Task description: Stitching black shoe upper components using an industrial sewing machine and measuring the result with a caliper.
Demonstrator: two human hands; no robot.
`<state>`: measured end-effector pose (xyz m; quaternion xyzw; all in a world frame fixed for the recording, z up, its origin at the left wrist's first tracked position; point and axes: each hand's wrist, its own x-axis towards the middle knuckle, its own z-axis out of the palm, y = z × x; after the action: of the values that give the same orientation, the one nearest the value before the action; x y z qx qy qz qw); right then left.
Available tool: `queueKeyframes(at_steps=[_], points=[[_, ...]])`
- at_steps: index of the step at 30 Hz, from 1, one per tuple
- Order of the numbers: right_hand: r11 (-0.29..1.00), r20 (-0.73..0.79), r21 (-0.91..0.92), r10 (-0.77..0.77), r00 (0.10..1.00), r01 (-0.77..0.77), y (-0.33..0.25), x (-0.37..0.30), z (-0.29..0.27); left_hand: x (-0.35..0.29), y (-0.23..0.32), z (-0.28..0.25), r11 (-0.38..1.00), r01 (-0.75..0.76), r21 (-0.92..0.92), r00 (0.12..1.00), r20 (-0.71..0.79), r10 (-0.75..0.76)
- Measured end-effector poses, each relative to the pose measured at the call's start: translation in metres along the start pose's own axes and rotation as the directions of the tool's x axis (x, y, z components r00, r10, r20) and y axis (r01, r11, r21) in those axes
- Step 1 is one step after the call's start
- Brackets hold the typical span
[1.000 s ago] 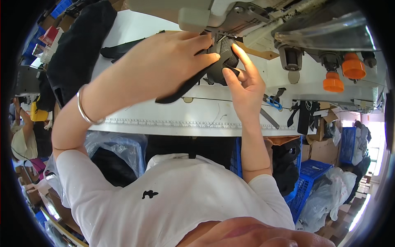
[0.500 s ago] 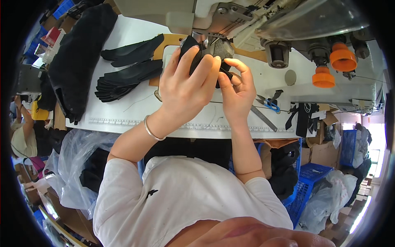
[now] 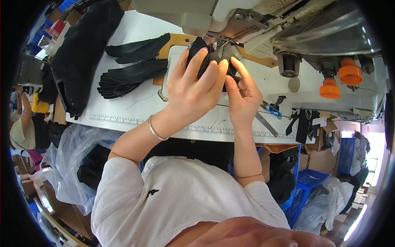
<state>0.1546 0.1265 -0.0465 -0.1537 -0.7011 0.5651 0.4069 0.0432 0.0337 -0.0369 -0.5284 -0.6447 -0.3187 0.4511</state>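
Both of my hands work at a black fabric piece [image 3: 198, 55] under the head of a sewing machine [image 3: 236, 22]. My left hand [image 3: 193, 88] lies over it, fingers bent and pressing the cloth toward the needle area. On the right edge of the same piece, my right hand [image 3: 243, 92] pinches with thumb and fingers. The stitching spot itself is mostly hidden behind my fingers. To the left lie two groups of cut black pieces, a small upper pair [image 3: 140, 48] and a fanned stack [image 3: 131, 78] below it.
A large black fabric bundle [image 3: 88, 53] covers the table's left side. Blue-handled scissors [image 3: 272, 110] and a metal ruler-like strip [image 3: 266, 124] lie right of my hand. Orange thread holders [image 3: 349, 72] hang at upper right. Blue crates [image 3: 302, 191] and plastic bags [image 3: 329, 197] stand below right.
The view has shifted slightly, so the table and machine sit a little differently in it. My hands keep the same grip on the fabric, the right fingers slightly straighter.
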Motion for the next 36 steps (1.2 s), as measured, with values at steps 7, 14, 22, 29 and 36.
queueKeyframes(at_steps=[7,14,22,29,36], points=[[0.999,0.017,-0.014,0.035,0.999,-0.034,-0.004,0.003,-0.004,0.002,0.002,-0.001,0.999,0.039,-0.019,0.999,0.005,-0.039],[0.997,0.012,-0.024,0.069,0.998,-0.069,-0.008,0.006,-0.003,0.009,0.003,-0.003,0.995,0.082,-0.060,0.997,0.015,-0.081],[0.997,-0.019,-0.035,0.068,0.997,-0.069,-0.010,0.008,0.003,0.015,-0.001,-0.004,0.996,0.069,-0.048,0.997,0.043,-0.067],[0.994,0.004,0.052,0.099,0.995,-0.099,-0.010,0.008,0.003,0.019,0.000,-0.006,0.999,-0.001,0.032,0.997,0.075,-0.002],[0.995,0.031,0.072,0.070,0.997,-0.072,-0.010,0.009,0.002,0.020,0.005,-0.006,0.988,-0.056,0.142,0.994,0.101,0.042]])
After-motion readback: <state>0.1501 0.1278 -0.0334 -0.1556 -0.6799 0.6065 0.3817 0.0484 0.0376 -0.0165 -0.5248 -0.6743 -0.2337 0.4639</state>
